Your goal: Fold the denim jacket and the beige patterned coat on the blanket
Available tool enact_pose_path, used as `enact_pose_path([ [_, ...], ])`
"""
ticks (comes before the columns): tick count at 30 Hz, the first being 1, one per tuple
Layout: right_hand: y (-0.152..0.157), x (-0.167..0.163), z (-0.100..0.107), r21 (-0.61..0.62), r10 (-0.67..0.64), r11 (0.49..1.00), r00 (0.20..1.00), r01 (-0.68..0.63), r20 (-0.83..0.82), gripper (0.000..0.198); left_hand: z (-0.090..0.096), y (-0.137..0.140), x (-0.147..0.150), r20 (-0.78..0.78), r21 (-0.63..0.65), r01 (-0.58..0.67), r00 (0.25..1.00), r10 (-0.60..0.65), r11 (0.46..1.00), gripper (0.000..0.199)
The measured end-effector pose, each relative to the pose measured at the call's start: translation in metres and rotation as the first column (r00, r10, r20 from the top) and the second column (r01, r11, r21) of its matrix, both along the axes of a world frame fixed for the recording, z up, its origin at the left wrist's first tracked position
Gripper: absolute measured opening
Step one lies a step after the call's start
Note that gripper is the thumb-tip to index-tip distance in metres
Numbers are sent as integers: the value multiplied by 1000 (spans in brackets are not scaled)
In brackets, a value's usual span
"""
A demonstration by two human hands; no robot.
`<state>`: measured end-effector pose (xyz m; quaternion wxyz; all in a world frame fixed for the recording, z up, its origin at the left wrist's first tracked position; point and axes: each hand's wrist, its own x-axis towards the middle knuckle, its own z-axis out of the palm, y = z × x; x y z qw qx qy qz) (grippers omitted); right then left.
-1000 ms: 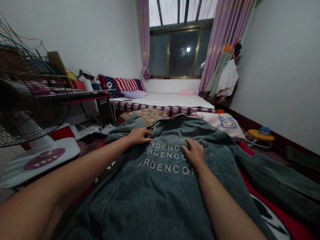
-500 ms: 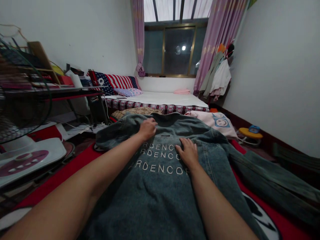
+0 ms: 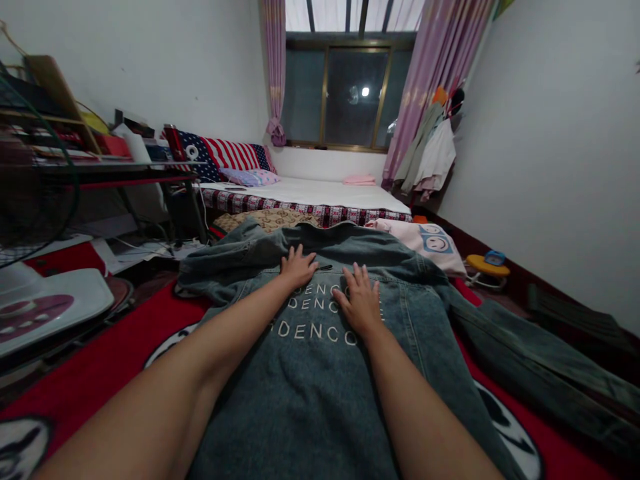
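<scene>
A blue denim jacket (image 3: pixel 320 387) lies spread back side up, with rows of white embroidered letters across its upper back. Its collar points away from me, and one sleeve (image 3: pixel 540 360) stretches out to the right. My left hand (image 3: pixel 299 268) rests on the upper back, left of the small loop, fingers spread. Lower and to the right, my right hand (image 3: pixel 361 303) lies on the lettering with its fingers apart. Both palms face down on the denim, and each hand covers some letters. Under the jacket is a red blanket (image 3: pixel 115 347) with black and white round figures.
A bed (image 3: pixel 320 193) with a white sheet stands beyond the jacket. A pink smiley-face cloth (image 3: pixel 420 240) lies past the right shoulder. At left are a fan (image 3: pixel 30 180) and a cluttered desk (image 3: pixel 145 170); a small yellow stool (image 3: pixel 487 265) stands at right.
My left hand has opened from a bent-finger pose and lowered flat onto the jacket. My right hand has shifted slightly left and up. The camera view has moved a little.
</scene>
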<state>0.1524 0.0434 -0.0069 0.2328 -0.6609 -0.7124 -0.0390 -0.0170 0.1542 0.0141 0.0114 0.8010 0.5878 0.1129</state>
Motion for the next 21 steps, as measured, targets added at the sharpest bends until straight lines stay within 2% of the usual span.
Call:
enact_pose_path([
  [2, 1, 1, 0, -50, -20, 999, 1000, 21, 11, 59, -4, -9, 7, -9, 33, 178, 984, -178, 983, 59],
  [4, 2, 1, 0, -105, -8, 994, 1000, 10, 24, 59, -8, -18, 11, -35, -33, 326, 944, -327, 945, 61],
  [5, 2, 1, 1, -102, -17, 995, 1000, 19, 19, 59, -10, -22, 13, -48, -82, 344, 936, -349, 935, 61],
  [7, 1, 1, 2, -27, -70, 997, 998, 70, -2, 59, -13, -29, 15, -67, -90, 286, 954, -293, 954, 61],
  [9, -1, 0, 5, 24, -103, 994, 995, 104, -10, 55, -15, -36, 16, -63, 3, 218, 974, -218, 976, 56],
  [10, -2, -1, 6, 11, -98, 995, 995, 98, -2, 52, -16, -38, 16, -58, 45, 217, 975, -214, 975, 53],
  [12, -4, -3, 8, -67, -59, 996, 998, 61, 31, 45, -16, -43, 15, -62, 72, 288, 957, -284, 955, 49],
  [15, -5, -5, 8, -113, -39, 992, 997, 47, 73, 37, -13, -49, 15, -101, 1, 395, 914, -393, 919, 48],
  [17, -5, -5, 7, -96, -44, 994, 996, 51, 75, 36, -12, -56, 20, -119, 4, 370, 923, -366, 929, 49],
  [21, -5, -4, 1, -89, -35, 995, 999, 36, 6, 41, -17, -80, 37, -72, 109, 236, 971, -229, 966, 52],
])
